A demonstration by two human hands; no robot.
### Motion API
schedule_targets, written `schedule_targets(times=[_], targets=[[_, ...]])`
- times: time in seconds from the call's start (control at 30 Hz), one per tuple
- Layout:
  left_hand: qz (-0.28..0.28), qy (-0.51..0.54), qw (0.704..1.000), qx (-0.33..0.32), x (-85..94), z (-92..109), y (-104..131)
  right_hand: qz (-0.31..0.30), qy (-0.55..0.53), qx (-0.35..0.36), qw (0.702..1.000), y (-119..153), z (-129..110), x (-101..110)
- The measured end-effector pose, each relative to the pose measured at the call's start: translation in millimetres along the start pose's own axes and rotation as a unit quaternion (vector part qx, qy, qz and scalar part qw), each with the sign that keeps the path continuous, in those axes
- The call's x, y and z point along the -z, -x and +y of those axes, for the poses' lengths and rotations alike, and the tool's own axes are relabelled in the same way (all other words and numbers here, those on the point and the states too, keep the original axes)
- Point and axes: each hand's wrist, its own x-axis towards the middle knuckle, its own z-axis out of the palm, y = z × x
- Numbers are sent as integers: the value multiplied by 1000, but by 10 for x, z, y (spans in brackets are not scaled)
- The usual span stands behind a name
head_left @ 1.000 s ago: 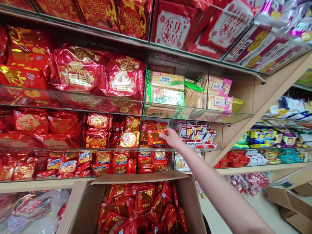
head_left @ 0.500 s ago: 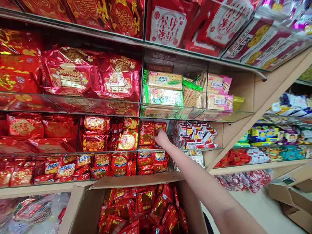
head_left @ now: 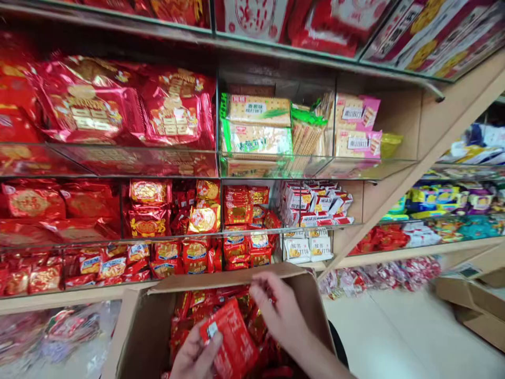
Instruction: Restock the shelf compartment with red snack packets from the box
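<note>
My left hand (head_left: 199,350) grips a red foil snack packet (head_left: 231,337) between thumb and fingers over the open cardboard box (head_left: 158,321). My right hand (head_left: 282,310) hovers above the box's right side, its fingers loosely bent, the thumb apart and no packet visible in it. Inside the box lie many more red and gold packets (head_left: 197,305), partly hidden by both hands. Just behind the box, a glass-fronted shelf compartment holds stacked red packets (head_left: 239,205) of similar look.
Glass dividers (head_left: 221,131) and ledges separate the snacks. Green-edged cracker packs (head_left: 258,110) sit above, white-and-red packets (head_left: 319,205) at the right. A slanted wooden panel (head_left: 394,195) bounds the shelves. Another cardboard box (head_left: 473,310) stands on the floor at right.
My right hand has come back from the shelf compartment down to the box. My left hand has risen from among the packets, holding a red one. The view has shifted slightly.
</note>
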Motion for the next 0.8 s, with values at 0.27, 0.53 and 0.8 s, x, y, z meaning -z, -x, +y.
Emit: schedule_targets(times=[0.27,0.53,0.8], targets=[[-18,24,999,-23,-556,92,-25,84,-38,-103,990,429,407,-167],[24,36,996,71,-469,106,-11,97,136,96,981,483,516,-108],[-65,57,993,80,-487,407,125,75,-63,58,994,624,283,-60]])
